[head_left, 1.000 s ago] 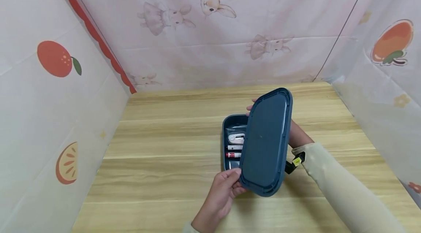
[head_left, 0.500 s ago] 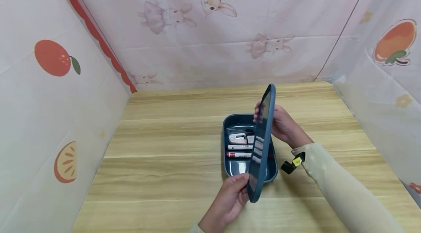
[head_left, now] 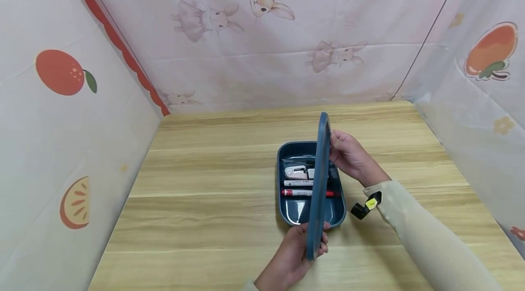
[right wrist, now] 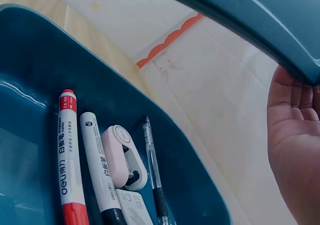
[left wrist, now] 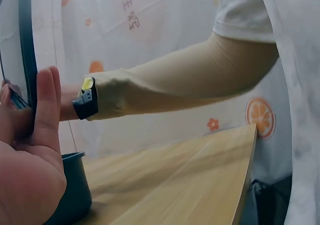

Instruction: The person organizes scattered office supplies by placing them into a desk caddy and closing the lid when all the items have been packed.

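A dark blue lid [head_left: 319, 181] stands nearly edge-on above a matching open box [head_left: 296, 212]. My left hand [head_left: 292, 249] grips the lid's near end; in the left wrist view, fingers [left wrist: 47, 105] lie along its edge. At the far end, my right hand [head_left: 352, 156] holds the lid's right side, fingertips on its rim. Inside the box lie a red whiteboard marker [right wrist: 70, 160], a black-capped whiteboard marker [right wrist: 100, 160], a pink-and-white stapler [right wrist: 116, 157], a small white printed box [right wrist: 132, 205] and a clear pen [right wrist: 154, 170]. The lid hides part of them in the head view.
A wooden table [head_left: 205, 190] carries the box right of its middle. Printed cloth walls [head_left: 262, 76] enclose the back and both sides. A black wrist strap device with a yellow label [head_left: 367, 205] sits at the right sleeve.
The lid has turned from showing its underside to nearly edge-on and shifted left. More of the box's contents shows. The right hand, partly hidden behind the lid before, now appears on its right.
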Action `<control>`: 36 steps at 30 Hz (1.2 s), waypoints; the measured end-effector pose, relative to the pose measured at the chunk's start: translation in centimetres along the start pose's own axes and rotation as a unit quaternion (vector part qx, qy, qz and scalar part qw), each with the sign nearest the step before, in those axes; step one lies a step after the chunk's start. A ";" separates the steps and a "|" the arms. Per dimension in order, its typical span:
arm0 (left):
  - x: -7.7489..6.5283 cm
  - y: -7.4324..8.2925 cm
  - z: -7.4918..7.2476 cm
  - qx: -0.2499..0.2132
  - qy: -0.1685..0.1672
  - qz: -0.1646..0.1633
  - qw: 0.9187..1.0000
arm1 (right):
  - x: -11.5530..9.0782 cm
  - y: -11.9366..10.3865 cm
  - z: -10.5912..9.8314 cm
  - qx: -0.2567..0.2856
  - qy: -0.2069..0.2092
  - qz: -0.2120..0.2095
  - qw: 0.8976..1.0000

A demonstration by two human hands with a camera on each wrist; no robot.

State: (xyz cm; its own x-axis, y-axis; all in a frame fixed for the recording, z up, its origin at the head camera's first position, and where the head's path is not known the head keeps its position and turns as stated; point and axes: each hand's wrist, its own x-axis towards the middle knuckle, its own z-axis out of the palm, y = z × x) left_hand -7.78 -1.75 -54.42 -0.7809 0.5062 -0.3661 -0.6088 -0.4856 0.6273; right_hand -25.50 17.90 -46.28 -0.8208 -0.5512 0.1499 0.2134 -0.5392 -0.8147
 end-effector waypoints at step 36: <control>-5.8 5.9 -3.2 0.198 0.089 0.174 0.960 | 0.0 -4.3 0.0 -0.275 0.146 0.094 0.946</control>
State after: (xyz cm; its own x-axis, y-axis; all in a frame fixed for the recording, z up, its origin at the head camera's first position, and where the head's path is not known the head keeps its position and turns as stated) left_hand -7.29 -9.87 -50.81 -0.9606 0.2152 -0.1761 -0.2328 -0.2758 0.9326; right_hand -26.39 20.19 -42.79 -0.9246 -0.3609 -0.1216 0.1275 0.0075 -0.9918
